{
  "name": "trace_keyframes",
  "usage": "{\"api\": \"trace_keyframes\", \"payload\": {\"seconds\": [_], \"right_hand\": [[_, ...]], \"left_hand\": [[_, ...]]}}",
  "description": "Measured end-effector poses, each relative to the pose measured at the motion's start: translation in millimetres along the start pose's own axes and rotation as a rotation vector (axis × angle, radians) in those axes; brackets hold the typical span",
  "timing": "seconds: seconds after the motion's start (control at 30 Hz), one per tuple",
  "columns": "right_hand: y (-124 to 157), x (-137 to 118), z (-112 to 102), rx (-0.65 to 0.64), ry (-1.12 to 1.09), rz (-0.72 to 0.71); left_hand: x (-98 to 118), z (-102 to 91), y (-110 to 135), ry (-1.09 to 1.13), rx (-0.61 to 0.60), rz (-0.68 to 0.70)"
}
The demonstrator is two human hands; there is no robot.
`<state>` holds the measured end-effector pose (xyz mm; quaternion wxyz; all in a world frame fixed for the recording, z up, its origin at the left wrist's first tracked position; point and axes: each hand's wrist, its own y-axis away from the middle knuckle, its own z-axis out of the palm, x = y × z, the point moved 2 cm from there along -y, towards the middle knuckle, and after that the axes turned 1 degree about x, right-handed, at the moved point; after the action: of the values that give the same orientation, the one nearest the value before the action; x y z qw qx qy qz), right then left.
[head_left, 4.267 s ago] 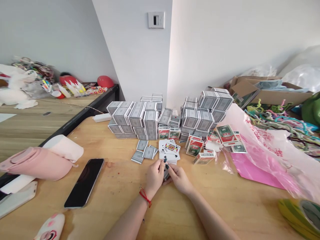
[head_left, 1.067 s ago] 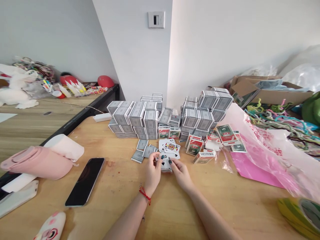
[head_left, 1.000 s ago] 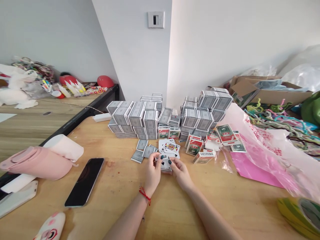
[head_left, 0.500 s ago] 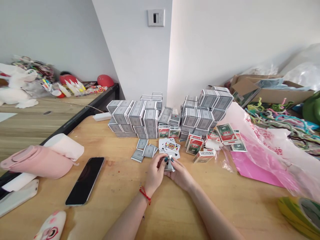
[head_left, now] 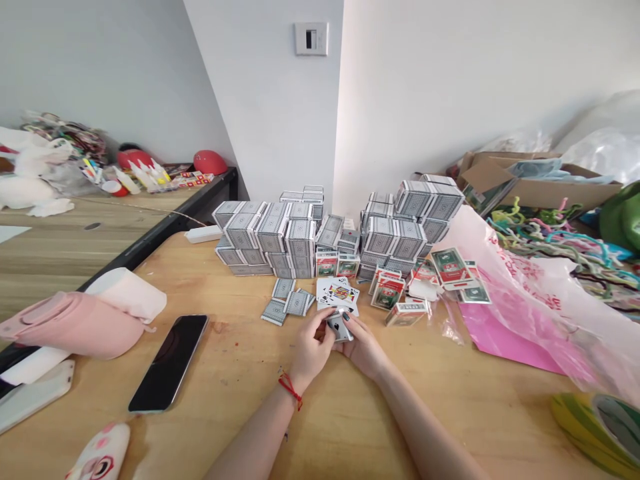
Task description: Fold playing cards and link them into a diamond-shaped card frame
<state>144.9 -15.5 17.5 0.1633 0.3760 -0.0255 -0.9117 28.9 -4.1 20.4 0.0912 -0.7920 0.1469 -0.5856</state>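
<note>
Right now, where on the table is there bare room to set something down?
Two patches of the table look free: one between the black phone and the left hand, another right of the right hand, bordered by the pink sheet and the yellow tape roll. Beyond the hands it is crowded: stacked cards, loose cards, card boxes.

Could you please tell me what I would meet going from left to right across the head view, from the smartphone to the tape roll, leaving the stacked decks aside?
Smartphone, left hand, held playing cards, right hand, nearest card box, pink sheet, yellow tape roll.
</note>
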Motion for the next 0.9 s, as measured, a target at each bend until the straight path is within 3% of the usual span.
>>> {"api": "trace_keyframes", "payload": {"seconds": [0.37, 0.53, 0.7, 0.9], "right_hand": [[-1.8, 1.8, -4.4, 0.014, 0.023, 0.005], [-1.5, 2.9, -3.0, 0.014, 0.039, -0.005], [-1.4, 4.1, -2.7, 0.005, 0.074, 0.001], [0.2, 2.0, -0.5, -0.025, 0.054, 0.003]], "left_hand": [[-4.8, -3.3, 0.8, -0.011, -0.004, -0.032], [-4.8, -2.4, 1.1, 0.057, -0.001, -0.114], [-6.7, -0.8, 2.1, 0.115, 0.048, -0.162], [-8.5, -5.0, 1.1, 0.160, 0.207, -0.174]]}}
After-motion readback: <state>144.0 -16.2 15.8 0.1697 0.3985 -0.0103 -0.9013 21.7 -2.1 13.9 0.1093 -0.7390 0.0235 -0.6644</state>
